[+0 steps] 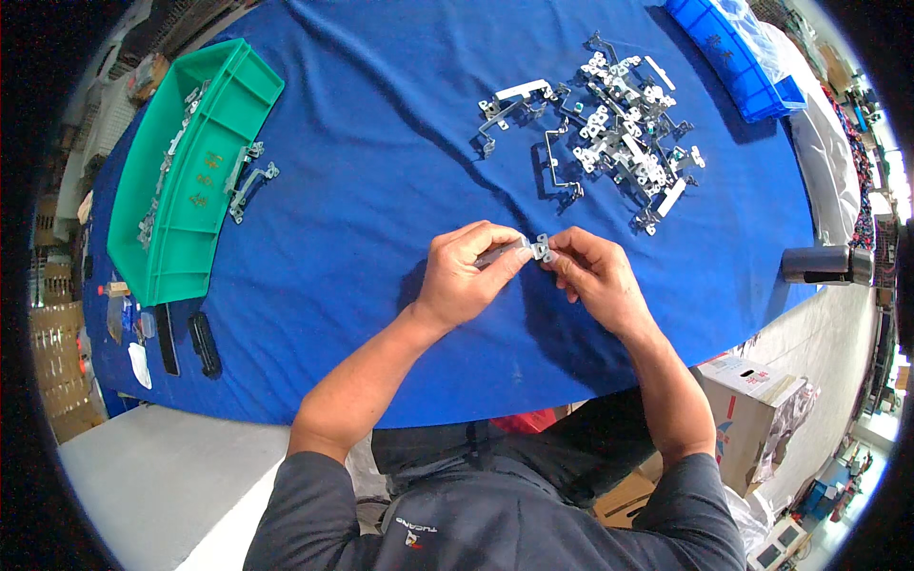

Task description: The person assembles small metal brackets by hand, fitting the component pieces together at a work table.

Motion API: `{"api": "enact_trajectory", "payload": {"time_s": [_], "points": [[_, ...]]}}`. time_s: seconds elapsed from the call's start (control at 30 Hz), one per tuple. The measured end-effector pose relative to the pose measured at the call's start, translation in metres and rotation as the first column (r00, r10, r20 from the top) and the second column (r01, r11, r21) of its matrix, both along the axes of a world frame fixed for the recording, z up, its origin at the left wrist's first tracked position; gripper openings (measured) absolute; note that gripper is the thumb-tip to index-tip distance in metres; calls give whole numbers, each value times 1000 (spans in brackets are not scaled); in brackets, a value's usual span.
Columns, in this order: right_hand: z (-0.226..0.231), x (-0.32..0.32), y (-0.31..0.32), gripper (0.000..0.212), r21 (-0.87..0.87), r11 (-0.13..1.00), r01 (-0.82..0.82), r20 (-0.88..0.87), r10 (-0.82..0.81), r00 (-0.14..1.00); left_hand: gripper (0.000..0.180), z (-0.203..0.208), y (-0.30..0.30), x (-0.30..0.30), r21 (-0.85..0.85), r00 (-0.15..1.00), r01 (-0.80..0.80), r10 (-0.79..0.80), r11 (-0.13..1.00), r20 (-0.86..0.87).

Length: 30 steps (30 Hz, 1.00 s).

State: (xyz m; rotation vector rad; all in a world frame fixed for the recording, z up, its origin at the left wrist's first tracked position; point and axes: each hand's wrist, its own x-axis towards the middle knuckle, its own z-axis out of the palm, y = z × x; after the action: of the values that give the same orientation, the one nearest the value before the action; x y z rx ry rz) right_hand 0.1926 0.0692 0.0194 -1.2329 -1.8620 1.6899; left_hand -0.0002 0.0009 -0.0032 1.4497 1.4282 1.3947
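Blue cloth (352, 228), left fingers (490, 232) and right fingers (583, 245) pinching a metal bracket (543, 249), partly hidden, blue crate (764, 103) cut off above

Head cam, one upright fisheye view: looks steeply down from wearer's head, shirt (486, 509) at 6 o'clock, facing 12 o'clock across blue cloth (381, 200). Near range: left hand (462, 276), right hand (603, 281) around centre; green bin (181, 265) at 10, blue bin (757, 100) at 2.

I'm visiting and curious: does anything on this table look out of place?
Perhaps the loose metal brackets on the blue cloth, beside the green bin: similar-looking parts lie inside it. Nothing looks clearly damaged.
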Motion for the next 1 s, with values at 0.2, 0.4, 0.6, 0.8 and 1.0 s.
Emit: {"api": "enact_trajectory", "payload": {"time_s": [0.2, 0.4, 0.6, 0.8, 1.0], "points": [[-2, 0, -1, 13, 43, 999, -18, -18, 19, 1000, 11, -1, 1, -1, 29, 999, 6, -5, 1000, -40], [-3, 0, 0, 12, 48, 999, -5, -20, 5, 1000, 11, 3, 1, -1, 12, 1000, 12, -11, 1000, -24], [-3, 0, 0, 12, 63, 998, 9, 0, -9, 1000, 9, 2, 0, 0, 67, 998, -17, 20, 998, -54], [-3, -1, 0, 12, 73, 997, 3, -16, -2, 1000, 9, 0, -1, 0, 21, 1000, -9, 9, 1000, -24], [-1, -1, 0, 11, 73, 997, -17, 1, 17, 1000, 10, 3, 0, 0, 7, 998, 41, -40, 999, -41]]}}
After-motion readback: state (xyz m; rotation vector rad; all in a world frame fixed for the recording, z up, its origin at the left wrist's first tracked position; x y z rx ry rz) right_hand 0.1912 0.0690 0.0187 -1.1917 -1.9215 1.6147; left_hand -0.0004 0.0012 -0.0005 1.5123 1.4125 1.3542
